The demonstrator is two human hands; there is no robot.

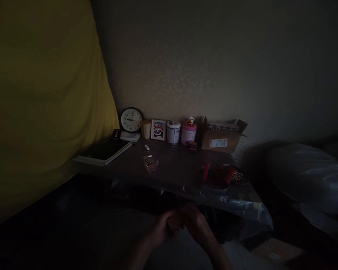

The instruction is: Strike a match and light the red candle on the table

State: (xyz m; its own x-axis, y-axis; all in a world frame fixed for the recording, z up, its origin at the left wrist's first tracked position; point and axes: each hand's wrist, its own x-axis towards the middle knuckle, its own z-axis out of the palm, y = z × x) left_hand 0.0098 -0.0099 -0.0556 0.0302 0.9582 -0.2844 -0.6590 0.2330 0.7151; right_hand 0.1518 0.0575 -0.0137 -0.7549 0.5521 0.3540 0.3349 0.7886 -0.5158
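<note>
While 2 hands (195, 221) hold 1 brownish obj. (174, 222), 1 clock (131, 120) stands behind.

I am recording a reddish-brown held piece (174, 222), plain yellow cloth (45, 90), a black-rimmed white clock (131, 120), a pink-and-white jar (189, 134), and a brown carton (232, 143).
</note>
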